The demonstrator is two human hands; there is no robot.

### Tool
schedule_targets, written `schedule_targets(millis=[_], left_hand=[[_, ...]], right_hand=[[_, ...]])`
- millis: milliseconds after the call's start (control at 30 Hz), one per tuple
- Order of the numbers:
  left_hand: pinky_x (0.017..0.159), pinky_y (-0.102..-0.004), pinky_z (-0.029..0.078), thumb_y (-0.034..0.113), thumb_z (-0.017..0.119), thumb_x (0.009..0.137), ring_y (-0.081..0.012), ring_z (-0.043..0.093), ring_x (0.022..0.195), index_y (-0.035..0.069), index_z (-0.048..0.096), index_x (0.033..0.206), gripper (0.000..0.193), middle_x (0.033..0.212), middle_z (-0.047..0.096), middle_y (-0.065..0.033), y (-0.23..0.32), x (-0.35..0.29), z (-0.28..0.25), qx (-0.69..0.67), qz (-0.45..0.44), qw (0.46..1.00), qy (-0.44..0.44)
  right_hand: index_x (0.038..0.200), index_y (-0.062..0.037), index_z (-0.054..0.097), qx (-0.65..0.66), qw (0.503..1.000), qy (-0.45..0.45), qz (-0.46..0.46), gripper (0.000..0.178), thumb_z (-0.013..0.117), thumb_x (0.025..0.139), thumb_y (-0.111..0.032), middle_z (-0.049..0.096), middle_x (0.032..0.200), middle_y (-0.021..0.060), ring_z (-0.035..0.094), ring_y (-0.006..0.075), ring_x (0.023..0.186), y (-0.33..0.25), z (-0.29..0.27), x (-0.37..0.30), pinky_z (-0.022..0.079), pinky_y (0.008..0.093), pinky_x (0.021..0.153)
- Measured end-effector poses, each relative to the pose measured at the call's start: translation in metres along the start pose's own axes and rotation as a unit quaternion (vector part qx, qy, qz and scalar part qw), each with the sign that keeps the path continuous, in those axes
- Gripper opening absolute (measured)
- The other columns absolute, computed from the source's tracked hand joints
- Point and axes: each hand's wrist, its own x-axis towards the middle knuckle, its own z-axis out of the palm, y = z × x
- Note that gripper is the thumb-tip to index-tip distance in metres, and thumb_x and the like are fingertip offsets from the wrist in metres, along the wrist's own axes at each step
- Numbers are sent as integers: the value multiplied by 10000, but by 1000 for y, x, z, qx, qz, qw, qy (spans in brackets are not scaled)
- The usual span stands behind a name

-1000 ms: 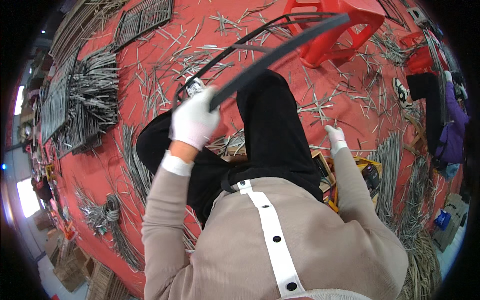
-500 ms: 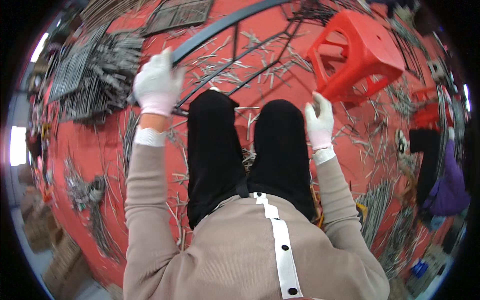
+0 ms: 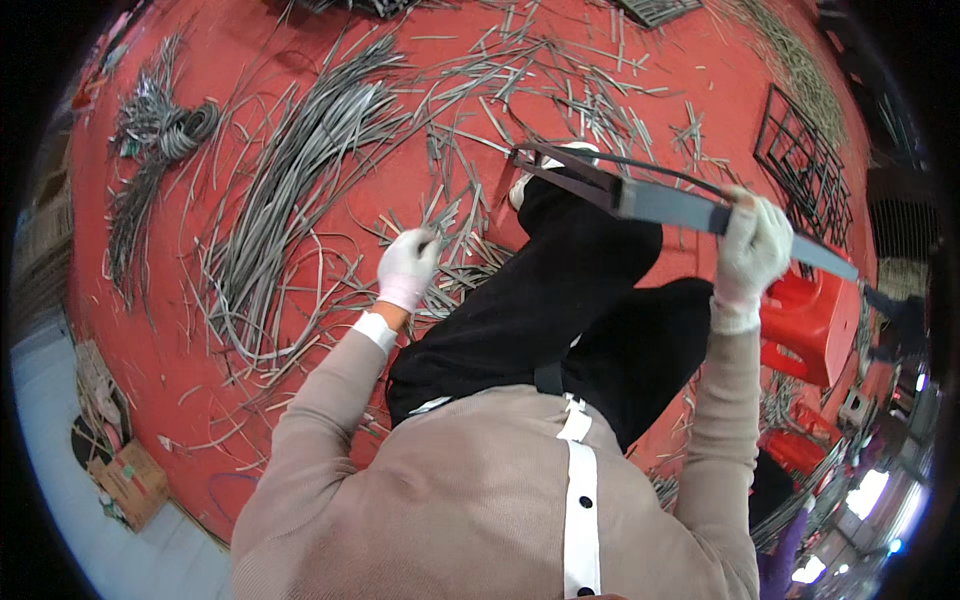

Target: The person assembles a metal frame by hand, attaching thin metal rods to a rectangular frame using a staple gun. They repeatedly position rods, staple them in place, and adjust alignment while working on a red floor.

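Note:
My gloved right hand (image 3: 752,245) is wrapped round a dark metal frame (image 3: 675,208), which has a broad flat bar and thinner rods. The frame slants across above my knees, with its far end near my shoe (image 3: 560,160). On the other side, my gloved left hand (image 3: 408,268) hangs apart from the frame over scattered grey strips (image 3: 455,235). Its fingers are curled in, and whether anything small is inside them is hidden. Long grey strips (image 3: 300,190) lie in a loose heap beyond that hand.
A red plastic stool (image 3: 825,330) stands at the right, partly behind my right hand and the frame. Black lattice frames (image 3: 805,165) lie at the far right. A coiled grey bundle (image 3: 165,140) is at the far left, and a cardboard box (image 3: 135,485) sits at lower left.
My view has turned left. The frame, earlier at my left hand, is now in my right hand. My left hand has come away from it and curled.

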Motion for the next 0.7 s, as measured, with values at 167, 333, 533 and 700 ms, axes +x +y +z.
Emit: schedule_targets(millis=[167,333,533,700], left_hand=[[873,-450,562,307,680,948,-386,728,1001,80,768,1055,266,1026,756,-192,-99,65,77,14,-56,995,-79],[824,-425,564,328,727,901,-333,759,905,47,786,941,290,873,763,-183,-116,188,158,-100,-170,980,-8],[936,-496,589,573,825,833,-401,721,1098,18,650,1211,693,1217,713,-224,-122,281,208,223,-279,932,65],[898,-496,603,442,682,991,-359,747,1039,9,682,1097,446,984,746,-203,-147,320,232,233,-212,944,-98]], right_hand=[[920,-9,784,1,999,24,-26,387,482,1076,-194,693,754,94,647,272,737,3,12,13,480,396,754],[1019,-6,737,-81,994,-2,-77,355,478,1096,-237,652,794,98,603,284,738,1,14,12,484,447,787],[1050,-52,676,-123,991,-46,-35,77,605,1036,-79,633,822,80,595,265,736,-1,7,-6,490,497,869],[1019,-91,716,-107,993,-33,21,428,411,1146,-363,638,834,66,588,258,788,3,12,-11,452,523,950]])
